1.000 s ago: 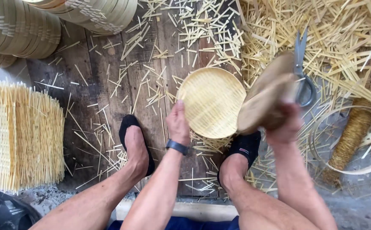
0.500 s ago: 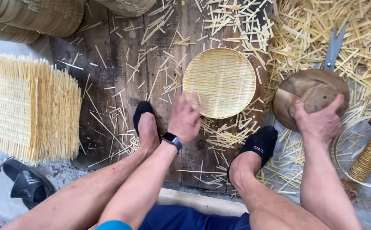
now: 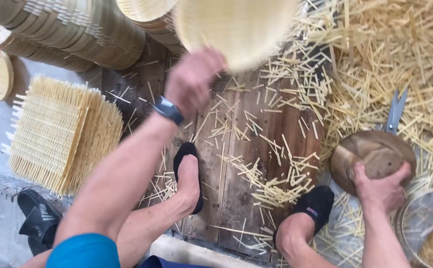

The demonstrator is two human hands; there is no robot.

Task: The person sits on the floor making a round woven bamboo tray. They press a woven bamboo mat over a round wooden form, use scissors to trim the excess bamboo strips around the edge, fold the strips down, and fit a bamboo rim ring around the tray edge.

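Two hands busy; left hand point(image 3: 192, 82) now lifts round woven tray point(image 3: 234, 30) off wooden boards point(image 3: 256, 164), fingers closed on rim, toward stacked trays point(image 3: 72, 34); right hand point(image 3: 381, 187) keeps gripping wooden mould point(image 3: 373, 156).

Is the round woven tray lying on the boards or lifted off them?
Lifted. The left hand holds the woven tray up near the stacked trays, blurred, while the wooden boards below show only cut slivers.

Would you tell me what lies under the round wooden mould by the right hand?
The wooden mould rests on loose bamboo strips. Grey scissors poke out from behind its upper edge, blades showing and handles hidden. The right hand grips its lower rim.
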